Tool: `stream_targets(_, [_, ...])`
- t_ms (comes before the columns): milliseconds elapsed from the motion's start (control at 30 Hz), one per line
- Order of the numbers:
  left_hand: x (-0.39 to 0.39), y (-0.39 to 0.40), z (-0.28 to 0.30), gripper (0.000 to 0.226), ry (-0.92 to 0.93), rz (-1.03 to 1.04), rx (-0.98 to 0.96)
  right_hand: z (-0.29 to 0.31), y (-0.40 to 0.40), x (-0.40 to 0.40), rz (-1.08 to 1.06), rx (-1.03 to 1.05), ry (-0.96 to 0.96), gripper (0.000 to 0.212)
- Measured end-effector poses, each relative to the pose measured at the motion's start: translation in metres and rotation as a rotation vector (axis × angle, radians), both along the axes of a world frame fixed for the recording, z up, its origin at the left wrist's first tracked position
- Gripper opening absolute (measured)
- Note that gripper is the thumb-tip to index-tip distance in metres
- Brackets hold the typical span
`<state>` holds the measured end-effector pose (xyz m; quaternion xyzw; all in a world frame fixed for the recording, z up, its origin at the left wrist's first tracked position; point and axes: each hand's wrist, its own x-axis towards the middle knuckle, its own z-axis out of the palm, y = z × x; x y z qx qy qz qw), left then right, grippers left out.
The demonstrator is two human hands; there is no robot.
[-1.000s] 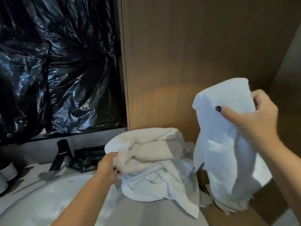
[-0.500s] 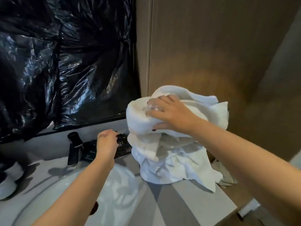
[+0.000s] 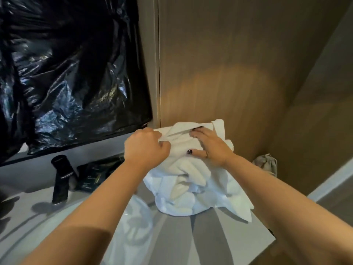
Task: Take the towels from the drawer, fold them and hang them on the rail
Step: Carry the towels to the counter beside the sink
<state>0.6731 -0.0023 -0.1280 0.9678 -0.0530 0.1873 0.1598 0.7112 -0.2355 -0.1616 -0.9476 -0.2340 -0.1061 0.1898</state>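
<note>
several rumpled white towels (image 3: pixel 193 180) heaped on the counter (image 3: pixel 219 238), left hand (image 3: pixel 145 148) pinching a fold, right hand (image 3: pixel 212 148) flat on top

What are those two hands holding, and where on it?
The left hand pinches a fold at the top of the white towel pile. The right hand lies on the pile's top; whether it grips is unclear.

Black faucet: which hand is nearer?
Left. The left hand grips the towel pile on the side toward the black faucet; the right hand rests on the pile's far side.
</note>
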Motion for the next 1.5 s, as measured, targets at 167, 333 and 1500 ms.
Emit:
stream_targets(167, [0.007, -0.005, -0.051, 0.042, 0.056, 0.076, -0.021, -0.062, 0.009, 0.006, -0.041, 0.091, -0.076, 0.079])
stream_targets(333, [0.001, -0.011, -0.087, 0.042, -0.018, 0.073, 0.017, -0.085, 0.006, 0.014, -0.064, 0.027, -0.026, 0.103])
stream_targets(1500, [-0.029, -0.07, 0.036, 0.018, -0.006, -0.248, -0.544, 0.068, -0.061, -0.075, -0.077, 0.308, 0.093, 0.075])
